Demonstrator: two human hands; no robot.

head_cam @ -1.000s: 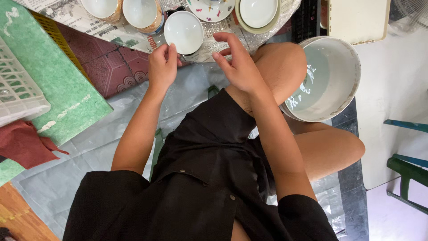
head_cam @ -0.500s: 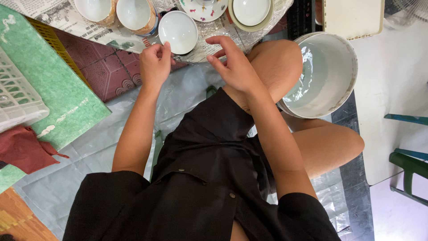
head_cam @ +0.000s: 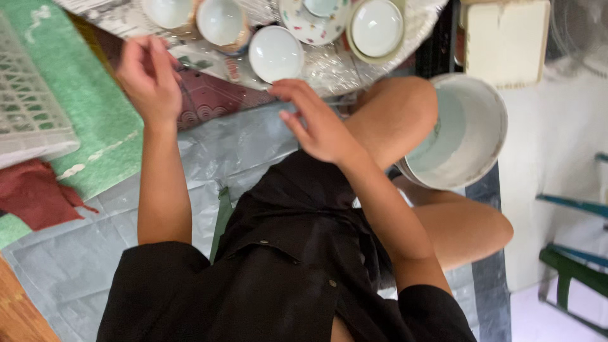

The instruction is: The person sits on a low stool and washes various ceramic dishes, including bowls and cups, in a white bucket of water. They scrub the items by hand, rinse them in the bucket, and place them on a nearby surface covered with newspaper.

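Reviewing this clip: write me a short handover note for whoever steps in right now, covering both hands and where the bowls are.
Left hand: raised over the patterned red mat, fingers loosely curled; nothing visible in it.
Right hand: empty, fingers spread just below the nearest white bowl, not touching it.
Things: that bowl and several more bowls sit on the crinkled clear plastic sheet ahead; a large white basin with pale liquid is beside the right knee; a white lattice basket rests on the green cloth at left.
Done: bowls laid out.
Left: no bowl is in hand yet.
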